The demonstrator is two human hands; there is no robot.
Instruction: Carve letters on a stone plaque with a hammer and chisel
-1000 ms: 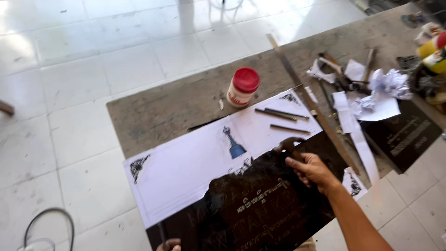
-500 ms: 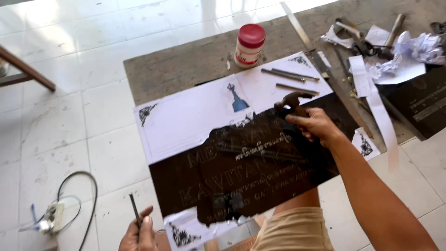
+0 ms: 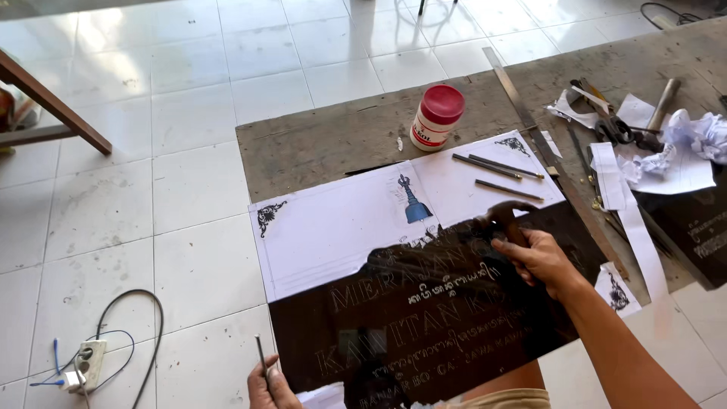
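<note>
My right hand (image 3: 539, 260) is closed around a hammer (image 3: 506, 218) over the dark stone slab (image 3: 424, 326). My left hand (image 3: 270, 388), at the slab's near left corner, pinches a thin chisel (image 3: 260, 354).

Left hand (image 3: 271, 388) cut off at the bottom edge; its thin tool (image 3: 261, 354) perhaps a chisel.

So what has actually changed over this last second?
The left hand has come into view at the bottom, holding a thin metal rod. The right hand keeps gripping a dark tool on the glossy black engraved slab. The red-capped white bottle and the pencils stayed put.
</note>
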